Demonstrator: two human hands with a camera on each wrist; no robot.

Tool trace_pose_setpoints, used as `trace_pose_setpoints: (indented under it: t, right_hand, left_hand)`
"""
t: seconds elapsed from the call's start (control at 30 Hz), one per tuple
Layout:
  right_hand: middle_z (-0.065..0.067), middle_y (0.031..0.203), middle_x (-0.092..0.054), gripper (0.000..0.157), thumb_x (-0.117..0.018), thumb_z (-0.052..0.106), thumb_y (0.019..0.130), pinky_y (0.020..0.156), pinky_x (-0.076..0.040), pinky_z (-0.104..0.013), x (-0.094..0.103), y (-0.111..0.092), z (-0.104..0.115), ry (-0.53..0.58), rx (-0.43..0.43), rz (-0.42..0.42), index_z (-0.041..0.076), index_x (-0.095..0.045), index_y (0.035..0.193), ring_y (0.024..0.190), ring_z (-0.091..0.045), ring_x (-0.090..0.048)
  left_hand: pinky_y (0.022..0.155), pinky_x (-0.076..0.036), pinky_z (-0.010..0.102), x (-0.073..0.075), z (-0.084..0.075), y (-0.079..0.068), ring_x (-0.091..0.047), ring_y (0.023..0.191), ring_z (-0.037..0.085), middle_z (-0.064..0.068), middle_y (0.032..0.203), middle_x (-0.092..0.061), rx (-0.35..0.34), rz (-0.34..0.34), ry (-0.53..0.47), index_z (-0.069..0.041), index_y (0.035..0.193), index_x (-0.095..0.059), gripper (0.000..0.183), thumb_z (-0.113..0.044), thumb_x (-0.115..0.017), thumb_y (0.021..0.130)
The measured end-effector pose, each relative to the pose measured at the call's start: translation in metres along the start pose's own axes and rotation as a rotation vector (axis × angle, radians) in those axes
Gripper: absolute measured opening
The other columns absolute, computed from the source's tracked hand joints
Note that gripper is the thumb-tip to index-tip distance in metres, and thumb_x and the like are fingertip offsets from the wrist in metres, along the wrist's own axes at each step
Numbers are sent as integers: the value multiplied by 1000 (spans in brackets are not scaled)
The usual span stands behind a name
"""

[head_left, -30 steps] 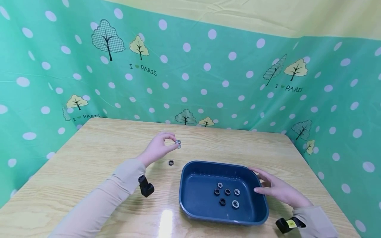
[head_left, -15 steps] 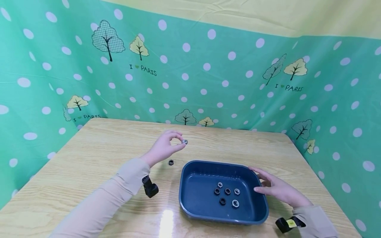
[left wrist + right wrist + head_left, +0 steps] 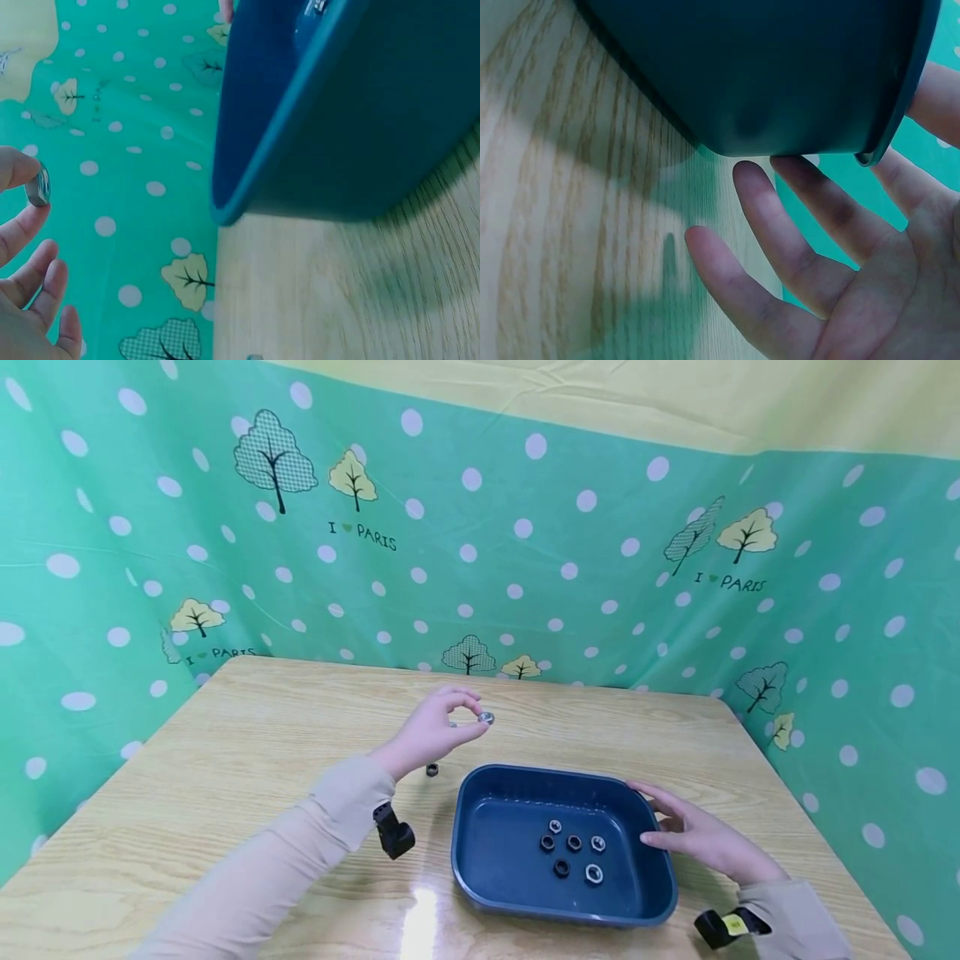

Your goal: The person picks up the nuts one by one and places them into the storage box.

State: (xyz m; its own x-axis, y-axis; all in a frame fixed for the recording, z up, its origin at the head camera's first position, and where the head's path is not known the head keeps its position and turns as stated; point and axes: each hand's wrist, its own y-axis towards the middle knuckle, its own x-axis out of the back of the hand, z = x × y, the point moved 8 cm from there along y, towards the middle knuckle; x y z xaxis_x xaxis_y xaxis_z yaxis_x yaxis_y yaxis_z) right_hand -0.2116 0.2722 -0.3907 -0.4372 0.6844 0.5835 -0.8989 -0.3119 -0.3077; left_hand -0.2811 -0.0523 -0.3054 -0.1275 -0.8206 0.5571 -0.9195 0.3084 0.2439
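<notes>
My left hand (image 3: 435,731) pinches a silver hex nut (image 3: 486,718) between thumb and index finger, above the table behind the bin's left end. In the left wrist view the same nut (image 3: 39,185) sits at the fingertips, the other fingers spread below. A dark nut (image 3: 432,769) lies on the table under the left wrist. Part of another silver nut (image 3: 453,724) shows through the gap between thumb and finger. My right hand (image 3: 705,837) grips the right rim of a dark blue plastic bin (image 3: 487,810), thumb over the rim, fingers along the outer wall (image 3: 780,90).
Inside the bin lie several nuts: dark ones such as one nut (image 3: 561,867) and silver ones such as another nut (image 3: 593,874). The wooden table (image 3: 300,718) ends at a green dotted curtain (image 3: 517,560). Black wrist cameras hang below both sleeves.
My left hand has moved right with the pinched silver nut, uncovering a silver nut behind it. The right hand and the bin have stayed in place.
</notes>
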Motion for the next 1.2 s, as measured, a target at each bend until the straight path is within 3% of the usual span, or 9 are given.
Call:
trace_pose_setpoints:
  t: [0.23, 0.77, 1.2]
  right_hand:
    - [-30, 150, -23, 74, -64, 29, 89, 86, -48, -55, 0, -1, 0, 7, 5, 11, 15, -25, 149, 117, -42, -50]
    - [-29, 150, -22, 73, -64, 30, 89, 87, -48, -56, -1, -1, -1, 14, -11, 13, 16, -25, 149, 119, -44, -47]
    - [-29, 151, -21, 74, -64, 30, 89, 88, -47, -56, -3, 0, -3, 25, -35, 17, 16, -24, 150, 120, -46, -45]
  left_hand:
    - [104, -36, 52, -8, -13, 4, -46, 125, 30, 11, 128, -55, -43, 12, -26, -11, 89, -66, 11, -20, -69, 85]
    - [105, -36, 50, -41, -39, 13, -47, 125, 28, 12, 129, -54, -69, 75, -90, -10, 89, -67, 11, -21, -69, 86]
    - [104, -38, 43, -72, -48, 21, -50, 122, 26, 8, 127, -55, -104, 106, -78, -10, 88, -66, 11, -20, -69, 85]
